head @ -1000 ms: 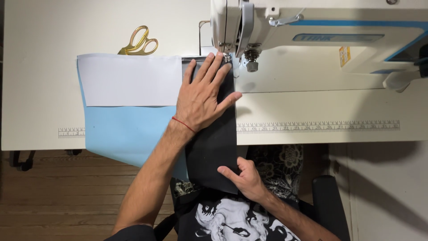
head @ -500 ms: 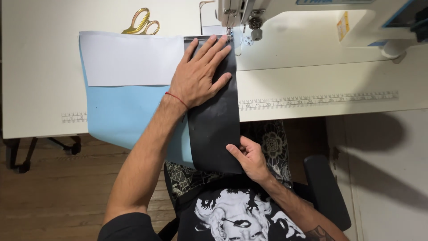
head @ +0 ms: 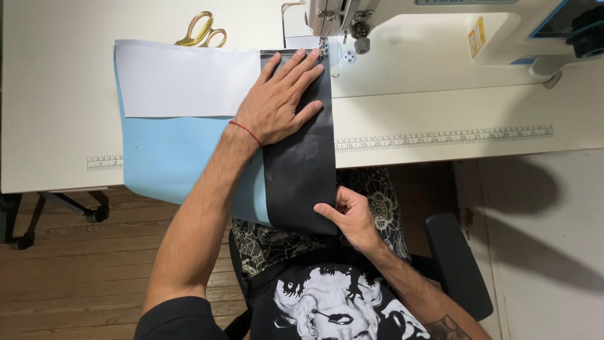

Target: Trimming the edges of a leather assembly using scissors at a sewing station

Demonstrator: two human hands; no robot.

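Observation:
A black fabric strip (head: 302,170) runs from the sewing machine's needle (head: 323,44) down over the table's front edge. My left hand (head: 280,101) lies flat on its upper part, fingers spread and pointing at the needle. My right hand (head: 352,214) pinches the strip's lower right corner below the table edge. A light blue fabric sheet (head: 170,164) lies beside and under the strip, with a white sheet (head: 182,79) on top of its upper half.
The white sewing machine (head: 453,25) stands at the back right of the white table (head: 440,101). Gold scissors (head: 201,31) lie behind the white sheet. A black chair arm (head: 456,264) is at my right, above a wooden floor (head: 69,271).
The view has shifted so the table and machine sit higher in frame. Both hands keep the same hold on the black strip, left flat on top, right at the lower corner.

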